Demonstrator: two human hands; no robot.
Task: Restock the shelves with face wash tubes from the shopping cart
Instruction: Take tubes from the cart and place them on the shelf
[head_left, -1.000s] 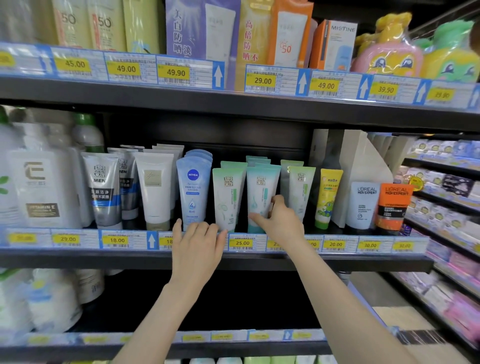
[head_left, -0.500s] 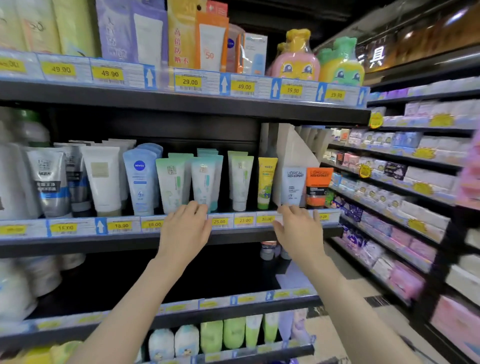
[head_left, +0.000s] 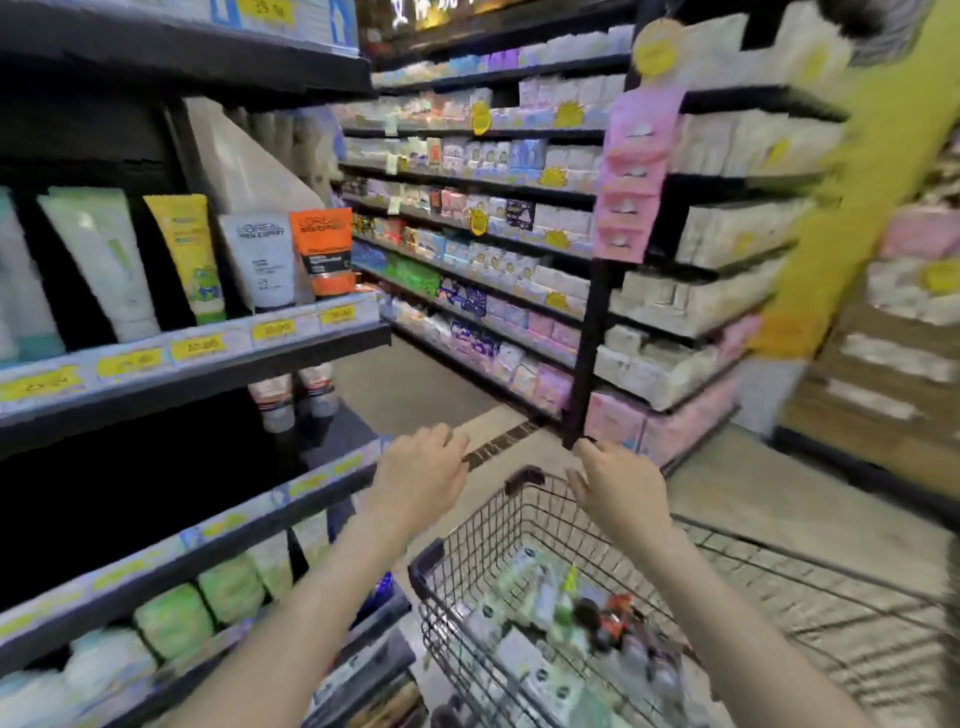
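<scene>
Shelving of black metal with yellow price tags (head_left: 218, 358) has swung off to nine o'clock of the view, where a moment ago it filled everything ahead; the person has turned away from it toward the aisle. Upright face wash tubes in pale green, yellow, grey and orange (head_left: 182, 260) stand in their row along that shelf, well apart from both hands now.

At five o'clock sits the black wire shopping cart (head_left: 519, 566), newly in sight, with a loose heap of white and green tubes and small bottles (head_left: 545, 608) lying in its basket; blur hides which are face wash.

The left hand (head_left: 415, 480), which was resting on the shelf edge, has come off it and hangs above the cart's near corner, fingers loosely curled and holding nothing. The right hand (head_left: 615, 486), which was at a tube on the shelf, is likewise released and empty, poised over the cart's rim at about twelve o'clock from the basket.

To my eye one placement is finished, and the person is going back to the cart for the next tube.
</scene>
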